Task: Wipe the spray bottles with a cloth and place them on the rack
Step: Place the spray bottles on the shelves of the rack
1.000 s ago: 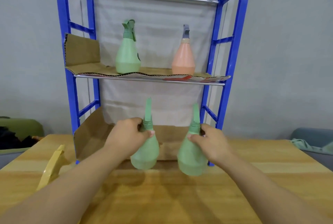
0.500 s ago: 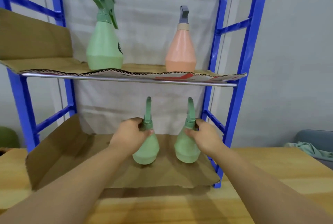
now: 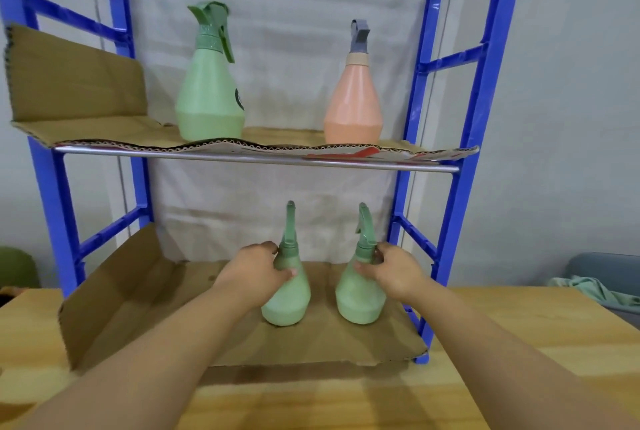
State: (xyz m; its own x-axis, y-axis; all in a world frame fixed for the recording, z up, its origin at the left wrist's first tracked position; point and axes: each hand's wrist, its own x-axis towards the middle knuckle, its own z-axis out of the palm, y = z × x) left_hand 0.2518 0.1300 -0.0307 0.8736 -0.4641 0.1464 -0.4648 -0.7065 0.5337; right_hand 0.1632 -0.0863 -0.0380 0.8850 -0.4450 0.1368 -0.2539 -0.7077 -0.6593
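Note:
Two small green spray bottles stand upright side by side on the cardboard-lined bottom shelf [image 3: 138,298] of the blue rack [image 3: 464,152]. My left hand [image 3: 254,270] grips the neck of the left green bottle [image 3: 287,301]. My right hand [image 3: 391,268] grips the neck of the right green bottle [image 3: 360,301]. On the middle shelf a larger green spray bottle [image 3: 209,90] stands left and an orange spray bottle [image 3: 353,100] right. No cloth is in either hand.
The rack stands on a wooden table [image 3: 519,343]. Cardboard [image 3: 86,128] lines the middle shelf and folds up on the left. A crumpled green cloth [image 3: 595,291] lies off the table at the far right. A white sheet hangs behind the rack.
Both hands carried the small green bottles forward from above the table onto the bottom shelf. The camera came closer to the rack.

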